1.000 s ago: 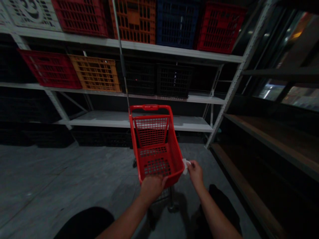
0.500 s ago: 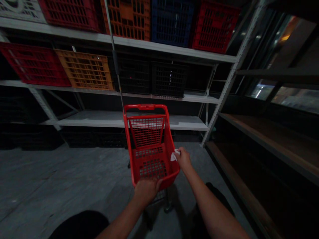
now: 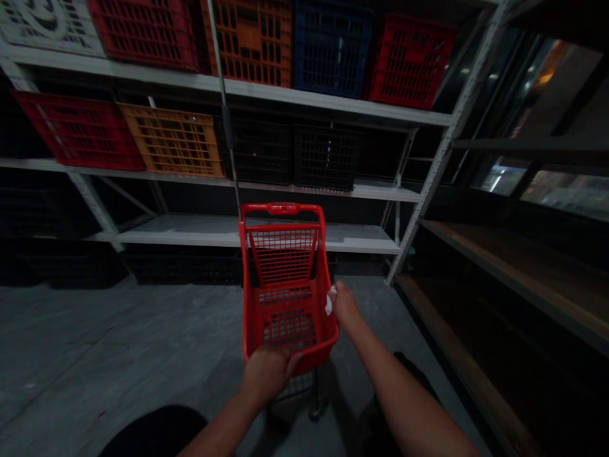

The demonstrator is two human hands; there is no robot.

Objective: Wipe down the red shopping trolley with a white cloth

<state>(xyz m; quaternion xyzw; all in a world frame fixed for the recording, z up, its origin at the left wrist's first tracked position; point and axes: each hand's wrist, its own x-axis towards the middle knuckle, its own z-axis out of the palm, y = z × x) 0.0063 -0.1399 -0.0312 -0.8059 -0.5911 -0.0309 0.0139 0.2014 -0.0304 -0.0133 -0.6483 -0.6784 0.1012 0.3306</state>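
Note:
A small red shopping cart [image 3: 285, 298] stands on the grey floor in front of me, its handle on the far side. My left hand [image 3: 268, 371] is closed over the cart's near rim. My right hand [image 3: 343, 306] is closed on a small white cloth [image 3: 329, 301] and presses it against the cart's right side rim.
White metal shelving [image 3: 266, 238] runs across the back with red, orange, blue and black crates [image 3: 174, 141] on its upper levels. A thin pole [image 3: 227, 120] rises behind the cart. Dark wooden shelves [image 3: 514, 266] line the right side. My dark-clothed knee [image 3: 157, 431] is at the bottom.
My right hand with the white cloth moved up from the cart's near right corner onto its right side rim. The left hand kept its hold on the near rim.

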